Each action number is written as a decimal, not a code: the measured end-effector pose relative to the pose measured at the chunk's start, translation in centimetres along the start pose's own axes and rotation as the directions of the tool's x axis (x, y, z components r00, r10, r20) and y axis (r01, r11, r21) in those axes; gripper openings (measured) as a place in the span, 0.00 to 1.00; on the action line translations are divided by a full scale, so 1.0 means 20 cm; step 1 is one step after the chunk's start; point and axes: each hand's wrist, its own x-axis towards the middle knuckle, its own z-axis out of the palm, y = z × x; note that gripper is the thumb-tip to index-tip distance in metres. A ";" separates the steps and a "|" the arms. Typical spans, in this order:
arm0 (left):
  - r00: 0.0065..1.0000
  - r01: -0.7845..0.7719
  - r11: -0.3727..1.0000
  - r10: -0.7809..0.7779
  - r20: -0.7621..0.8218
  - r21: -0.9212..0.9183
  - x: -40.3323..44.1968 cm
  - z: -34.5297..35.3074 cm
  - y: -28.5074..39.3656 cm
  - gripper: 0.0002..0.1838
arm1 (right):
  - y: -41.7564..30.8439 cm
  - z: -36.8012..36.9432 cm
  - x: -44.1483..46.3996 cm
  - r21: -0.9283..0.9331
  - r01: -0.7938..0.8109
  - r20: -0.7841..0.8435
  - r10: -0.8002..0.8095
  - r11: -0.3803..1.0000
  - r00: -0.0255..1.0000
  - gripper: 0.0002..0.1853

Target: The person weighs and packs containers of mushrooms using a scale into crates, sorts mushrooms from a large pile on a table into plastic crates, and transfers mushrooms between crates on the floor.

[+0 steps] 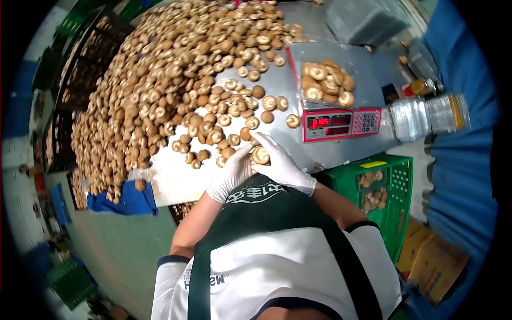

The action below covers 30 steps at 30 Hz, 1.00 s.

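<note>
At the near edge of the metal table, a shiitake mushroom [261,155] sits between my two white-gloved hands, its pale underside partly showing. My left hand [238,166] closes on it from the left, and my right hand [281,166] curls round it from the right. Some fingertips are hidden behind the mushroom and the gloves. Just beyond my hands lie loose mushrooms [215,135], spread over the table. To the right, a red digital scale [341,125] carries a clear plastic pack of mushrooms [327,81]; its display seems to read 0.185.
A large mushroom heap [160,69] covers the left and far table [290,146]. Dark crates [66,141] stand along the left side. A green crate [397,202] with packed mushrooms is by my right side. Clear plastic trays [410,120] lie beyond the scale. A blue cloth [125,200] hangs at the left edge.
</note>
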 end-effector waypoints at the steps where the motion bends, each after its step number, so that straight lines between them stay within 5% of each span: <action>1: 1.000 -0.021 1.000 0.021 0.008 -0.009 -0.03 0.02 0.00 0.26 | -0.01 0.01 0.01 -0.001 -0.001 0.021 0.001 1.000 1.000 0.43; 2: 0.999 -0.036 0.999 0.037 0.027 -0.036 -0.04 -0.02 0.00 0.26 | 0.06 0.06 0.01 0.157 0.022 0.013 -0.024 0.987 1.000 0.44; 5: 0.988 -0.113 0.987 0.124 0.092 -0.118 -0.12 -0.10 0.03 0.28 | 0.05 0.09 0.04 0.013 0.146 0.011 -0.146 0.989 0.989 0.43; 6: 0.979 -0.183 0.979 0.190 0.070 -0.092 -0.17 -0.10 0.04 0.29 | 0.02 0.11 0.05 0.202 0.014 0.035 -0.021 0.979 0.999 0.41; 7: 0.965 -0.247 0.960 0.255 0.055 -0.130 -0.22 -0.14 0.04 0.29 | 0.04 0.13 0.07 0.123 0.080 0.040 -0.086 0.989 0.996 0.39; 12: 0.876 -0.481 0.835 0.472 -0.099 -0.267 -0.50 -0.31 0.00 0.31 | 0.11 0.26 0.12 0.302 -0.111 0.144 0.070 0.947 0.987 0.31; 20: 0.784 -0.615 0.677 0.579 -0.223 -0.405 -0.73 -0.44 -0.12 0.32 | 0.03 0.47 0.17 0.258 -0.183 0.360 0.081 0.949 0.929 0.26; 26: 0.737 -0.675 0.694 0.654 -0.173 -0.249 -0.71 -0.46 -0.10 0.38 | 0.05 0.47 0.14 0.228 -0.299 0.485 0.158 0.927 0.860 0.22; 30: 0.652 -0.736 0.672 0.736 -0.182 0.079 -0.68 -0.43 -0.08 0.45 | 0.04 0.45 0.14 0.191 -0.294 0.478 0.173 0.936 0.861 0.21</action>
